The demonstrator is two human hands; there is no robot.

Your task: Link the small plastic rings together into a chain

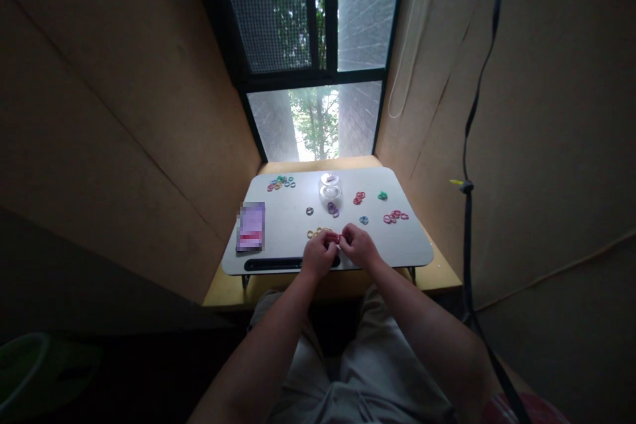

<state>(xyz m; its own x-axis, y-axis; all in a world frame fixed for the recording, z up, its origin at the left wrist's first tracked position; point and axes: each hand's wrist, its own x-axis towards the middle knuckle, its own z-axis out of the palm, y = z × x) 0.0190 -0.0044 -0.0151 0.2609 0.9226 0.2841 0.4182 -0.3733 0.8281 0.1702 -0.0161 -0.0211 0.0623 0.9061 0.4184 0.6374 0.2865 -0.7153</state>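
Note:
Over the near edge of the white lap table (278, 225), my left hand (319, 254) and my right hand (358, 246) meet with fingertips pinched together. Between them shows a small pinkish-red ring (338, 238), held by both hands; its far details are too small to make out. Just beyond my left fingers lie several yellow rings (313, 234), partly hidden by that hand. Farther back are purple rings (332, 209), a dark ring (309, 211) and blue rings (364, 220). Red rings (359, 198), green rings (382, 195) and pink rings (395, 216) lie in separate groups to the right.
A transparent round container (330, 189) stands at the table's back middle. Mixed-colour rings (281, 183) lie at the back left. A blurred-out purple rectangle (251, 226) sits on the left, near the black slot (273, 264). A dark cord (467, 225) hangs at right.

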